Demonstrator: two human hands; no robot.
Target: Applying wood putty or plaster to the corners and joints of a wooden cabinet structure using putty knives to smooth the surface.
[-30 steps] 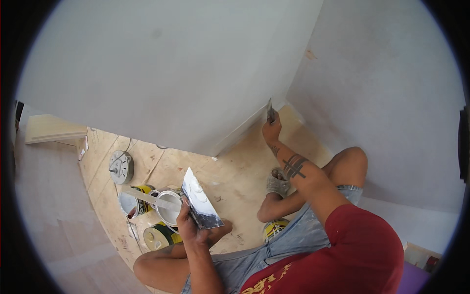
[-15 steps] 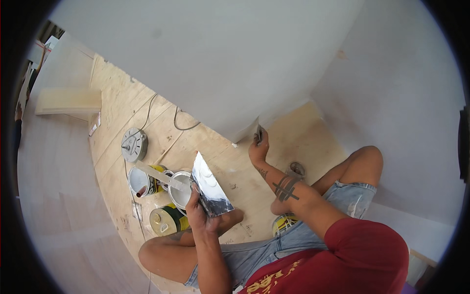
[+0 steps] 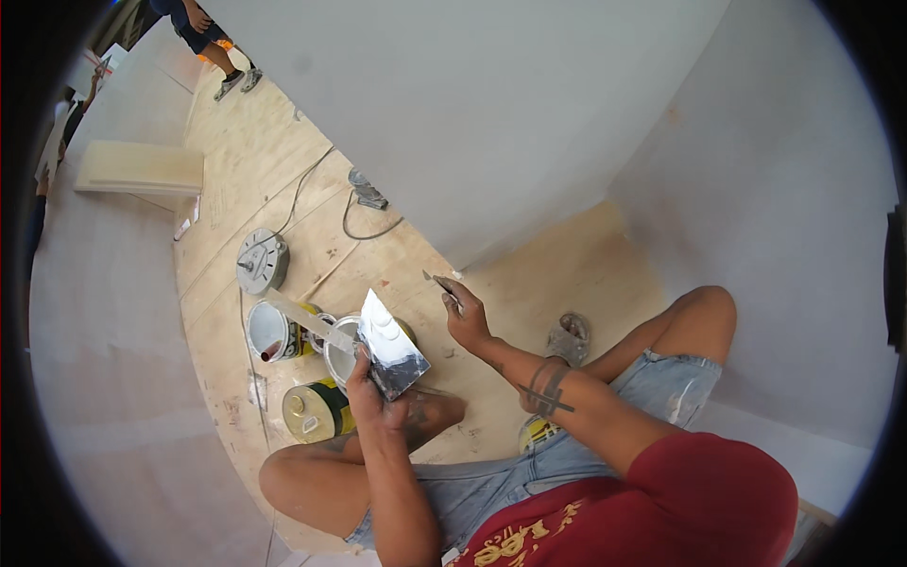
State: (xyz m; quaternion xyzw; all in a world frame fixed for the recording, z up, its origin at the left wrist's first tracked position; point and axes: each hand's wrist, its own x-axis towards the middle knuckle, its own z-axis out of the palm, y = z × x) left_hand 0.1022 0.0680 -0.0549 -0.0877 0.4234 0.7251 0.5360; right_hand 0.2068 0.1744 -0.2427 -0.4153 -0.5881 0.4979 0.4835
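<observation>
My left hand (image 3: 370, 395) grips a wide metal putty blade (image 3: 389, 342) with white filler on it, held tilted over my bent knee. A little to its right, my right hand (image 3: 463, 314) holds a small putty knife (image 3: 438, 283), its blade pointing up-left toward the foot of the white wall (image 3: 472, 104). The two tools are apart. I sit on the plywood floor (image 3: 312, 255) with my legs folded.
Two open cans (image 3: 269, 333) with a flat stick (image 3: 310, 321) across them and a closed yellow can (image 3: 312, 411) stand left of my knee. A round cable reel (image 3: 261, 261) and cord lie farther back. A board (image 3: 137, 168) lies at left. Another person's legs (image 3: 213, 42) show at top left.
My right hand has drawn back from the base of the wall toward the wide blade. The view has tilted, showing more floor to the left.
</observation>
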